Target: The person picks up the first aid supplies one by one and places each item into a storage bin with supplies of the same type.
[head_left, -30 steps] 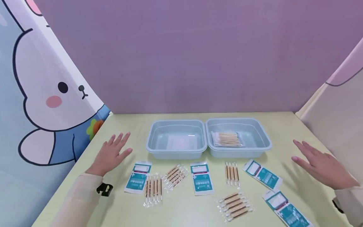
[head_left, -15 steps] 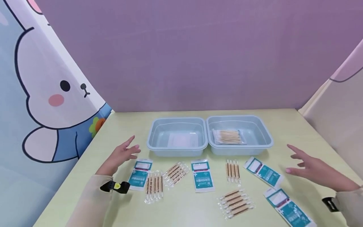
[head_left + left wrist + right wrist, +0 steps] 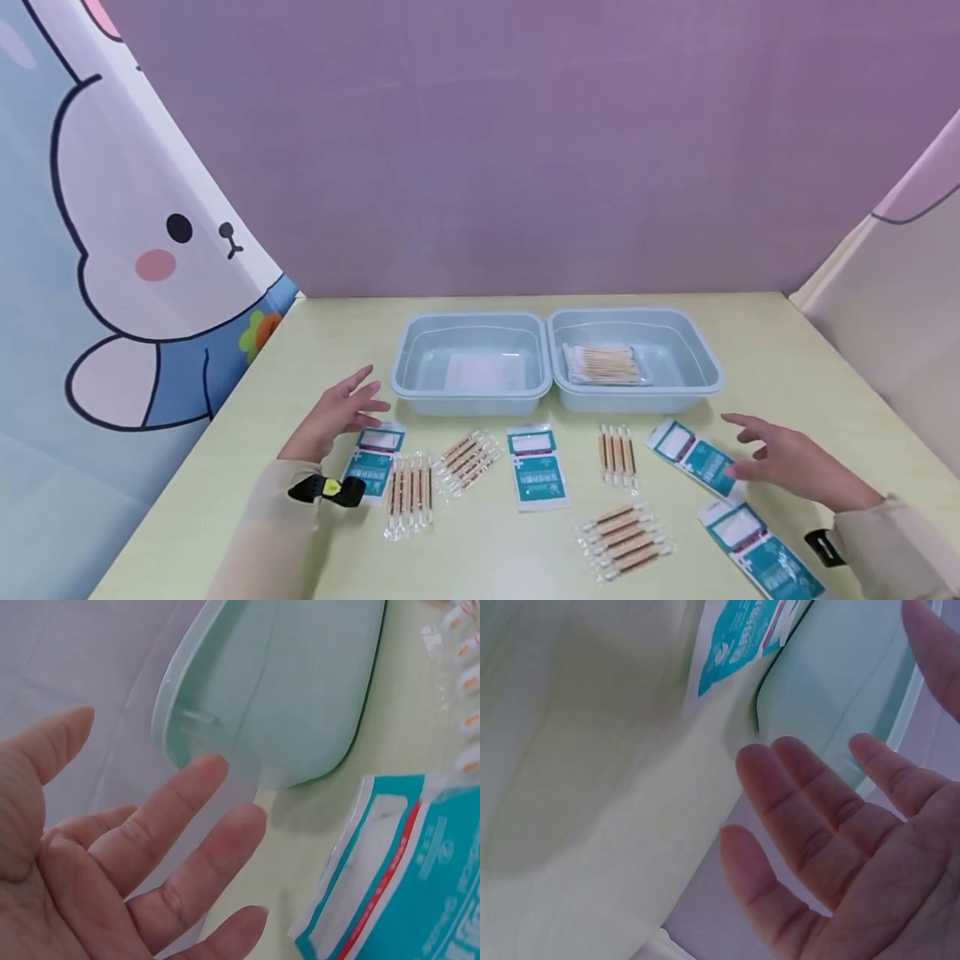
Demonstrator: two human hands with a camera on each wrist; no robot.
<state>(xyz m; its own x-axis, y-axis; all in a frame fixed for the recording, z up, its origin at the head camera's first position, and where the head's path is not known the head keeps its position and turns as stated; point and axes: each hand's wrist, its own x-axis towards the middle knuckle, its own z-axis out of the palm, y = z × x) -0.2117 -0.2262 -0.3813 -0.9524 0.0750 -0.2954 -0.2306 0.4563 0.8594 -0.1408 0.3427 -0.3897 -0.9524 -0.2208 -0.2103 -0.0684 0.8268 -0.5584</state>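
Note:
My left hand (image 3: 335, 417), fingers spread and loosely bent, hovers over a teal-and-white packet (image 3: 372, 475) at the table's left. Its palm is bare in the left wrist view, where the same packet (image 3: 405, 877) lies just beyond the fingertips. On the other side my right hand (image 3: 795, 462) holds nothing; its thumb overlaps the edge of another teal packet (image 3: 697, 458) in the head view. From the right wrist, relaxed fingers (image 3: 810, 810) show above the table. A third teal packet (image 3: 542, 483) lies mid-table, a further one (image 3: 768, 554) at front right.
Clear-wrapped strips of brown-stemmed cotton swabs (image 3: 408, 496) lie among the packets, another strip (image 3: 626, 542) nearer the front. Two light-blue basins stand side by side behind: the left basin (image 3: 471, 406) with a pale flat sheet, the right basin (image 3: 641, 402) with a swab bag (image 3: 603, 365).
Both hands have moved inward from the table's sides, the left toward the left packet, the right toward the right-hand packets. Their fingers have gone from flat and spread to more bent.

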